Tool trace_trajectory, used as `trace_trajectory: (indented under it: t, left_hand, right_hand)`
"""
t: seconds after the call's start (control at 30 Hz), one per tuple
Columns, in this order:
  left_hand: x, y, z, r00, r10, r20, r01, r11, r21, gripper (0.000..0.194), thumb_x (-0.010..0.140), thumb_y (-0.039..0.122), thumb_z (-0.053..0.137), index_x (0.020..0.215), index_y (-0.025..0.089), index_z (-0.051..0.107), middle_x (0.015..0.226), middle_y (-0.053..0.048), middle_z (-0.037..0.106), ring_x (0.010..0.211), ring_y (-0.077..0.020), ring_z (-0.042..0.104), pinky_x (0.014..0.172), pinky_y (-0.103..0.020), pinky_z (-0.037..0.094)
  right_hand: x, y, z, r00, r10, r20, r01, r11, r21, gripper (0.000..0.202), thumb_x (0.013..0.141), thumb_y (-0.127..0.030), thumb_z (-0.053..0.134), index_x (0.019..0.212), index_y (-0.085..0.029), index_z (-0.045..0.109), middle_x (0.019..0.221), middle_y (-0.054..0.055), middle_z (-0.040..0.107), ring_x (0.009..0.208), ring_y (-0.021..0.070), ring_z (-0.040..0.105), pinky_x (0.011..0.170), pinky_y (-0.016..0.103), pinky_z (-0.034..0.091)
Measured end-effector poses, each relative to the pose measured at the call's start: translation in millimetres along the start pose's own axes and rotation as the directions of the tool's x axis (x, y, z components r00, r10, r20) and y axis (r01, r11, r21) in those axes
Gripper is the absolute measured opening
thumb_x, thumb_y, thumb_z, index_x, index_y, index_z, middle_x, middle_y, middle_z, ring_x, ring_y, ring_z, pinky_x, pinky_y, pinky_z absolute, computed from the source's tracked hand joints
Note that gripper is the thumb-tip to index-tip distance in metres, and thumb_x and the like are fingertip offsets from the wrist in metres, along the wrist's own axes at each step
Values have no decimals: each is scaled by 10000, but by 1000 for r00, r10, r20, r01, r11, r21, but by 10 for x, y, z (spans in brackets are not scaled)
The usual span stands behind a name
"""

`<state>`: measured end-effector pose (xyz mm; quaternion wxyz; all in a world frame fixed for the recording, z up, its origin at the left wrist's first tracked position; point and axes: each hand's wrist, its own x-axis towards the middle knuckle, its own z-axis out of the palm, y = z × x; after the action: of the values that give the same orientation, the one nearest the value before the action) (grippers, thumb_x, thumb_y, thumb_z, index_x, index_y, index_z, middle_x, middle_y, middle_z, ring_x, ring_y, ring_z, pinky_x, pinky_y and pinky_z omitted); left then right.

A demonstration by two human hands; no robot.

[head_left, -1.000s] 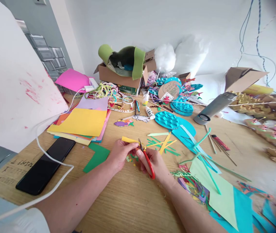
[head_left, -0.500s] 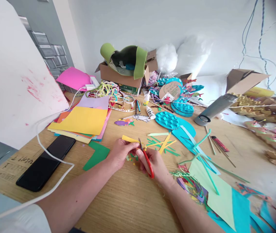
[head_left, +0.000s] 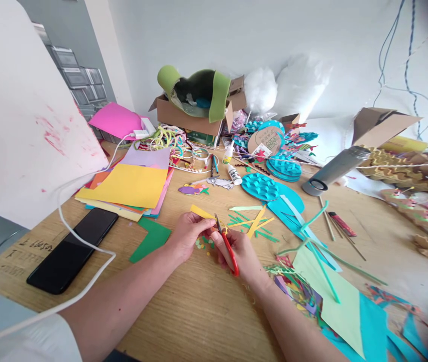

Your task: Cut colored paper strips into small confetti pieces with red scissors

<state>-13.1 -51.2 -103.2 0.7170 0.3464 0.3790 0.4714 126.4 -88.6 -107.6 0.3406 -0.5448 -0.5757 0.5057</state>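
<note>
My left hand (head_left: pixel 188 235) pinches a yellow paper strip (head_left: pixel 201 211) whose end sticks out above the fingers. Beside it, my right hand (head_left: pixel 238 251) is closed around red-handled scissors (head_left: pixel 230 249), with the blades pointing up and to the left at the strip. The fingertips of both hands nearly meet. Small green and yellow paper bits (head_left: pixel 202 244) lie on the wooden table (head_left: pixel 199 311) by the hands. Just behind the right hand are thin green strips (head_left: pixel 270 235) and several yellow strips (head_left: pixel 256 221). A green paper piece (head_left: pixel 149 241) rests left of my left hand.
To the left are a black phone (head_left: pixel 73 250), a white cable (head_left: pixel 86 245) and stacked coloured paper (head_left: pixel 133 185). Behind stand glue bottles (head_left: pixel 234 174), a paper fish (head_left: pixel 192 190) and a cardboard box (head_left: pixel 189 120). Blue paper (head_left: pixel 287 203) and a grey flask (head_left: pixel 334 171) are at the right.
The view has shifted very slightly. The yellow strip's free end is tilted a little more upward, while both hands keep nearly the same place.
</note>
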Motion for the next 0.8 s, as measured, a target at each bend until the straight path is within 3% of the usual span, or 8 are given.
trace_trajectory:
  t: [0.8]
  left_hand:
    - [2, 23, -1, 1000, 4, -20, -3, 1000, 28, 188, 591, 257, 758, 584, 120, 629, 572, -18, 611, 537, -97, 533, 540, -222, 416]
  right_hand:
    - [5, -33, -17, 1000, -6, 6, 6, 1000, -20, 483, 788, -610, 629, 616, -189, 466, 415, -20, 521, 332, 89, 440, 345, 193, 296]
